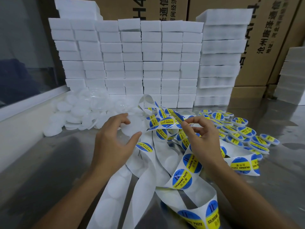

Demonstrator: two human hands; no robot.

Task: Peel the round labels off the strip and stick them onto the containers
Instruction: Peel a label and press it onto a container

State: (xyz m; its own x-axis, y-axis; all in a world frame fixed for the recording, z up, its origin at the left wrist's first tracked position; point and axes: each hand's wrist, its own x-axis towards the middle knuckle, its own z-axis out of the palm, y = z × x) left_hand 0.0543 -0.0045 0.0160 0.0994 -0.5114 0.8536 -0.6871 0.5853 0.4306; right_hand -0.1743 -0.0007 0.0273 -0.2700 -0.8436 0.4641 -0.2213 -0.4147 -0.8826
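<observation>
A long white backing strip [148, 164] with round blue-and-yellow "soldering paste" labels lies tangled across the steel table. My right hand [203, 138] pinches the edge of one round label [177, 119] between thumb and forefinger above the strip. My left hand [113, 142] hovers with fingers spread and loosely curled around a clear round container [133, 128], which is hard to make out. Unlabelled clear and white containers [77, 113] are heaped at the left. Labelled containers [239, 129] lie in a pile at the right.
Stacks of white foam blocks [132, 63] form a wall behind the work area, with brown cardboard boxes [264, 38] behind them. A window ledge [24, 104] runs along the left. Bare steel table [49, 162] shows at the near left.
</observation>
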